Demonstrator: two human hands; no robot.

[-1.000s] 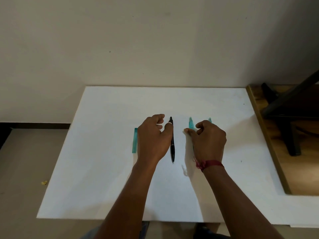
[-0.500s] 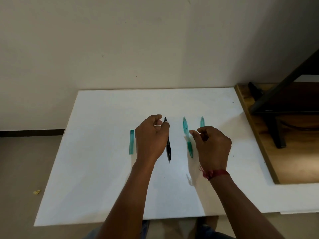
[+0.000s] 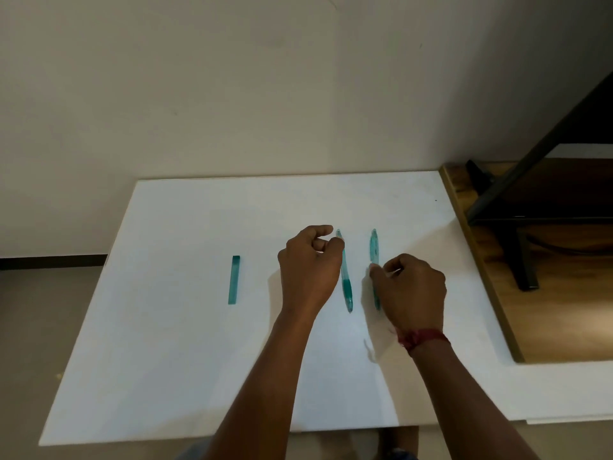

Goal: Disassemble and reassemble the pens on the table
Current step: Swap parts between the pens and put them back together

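Two teal pens lie lengthwise on the white table (image 3: 185, 327). My left hand (image 3: 308, 267) hovers with curled fingers, and its thumb and forefinger pinch the top end of the middle teal pen (image 3: 346, 283). My right hand (image 3: 413, 290) has its fingers curled, with thumb and forefinger tips closed on the middle of the right teal pen (image 3: 374, 247). A separate teal pen cap (image 3: 234, 280) lies to the left, apart from both hands. The black pen is out of sight, apparently under my left hand.
A beige wall rises just behind the table. At the right, a wooden surface (image 3: 564, 310) carries a black metal stand (image 3: 520, 254) close to the table's right edge. The floor shows to the left of the table.
My left hand let go of the black pen's top and shifted right to the middle teal pen, covering the black pen. My right hand moved right to the outer teal pen.
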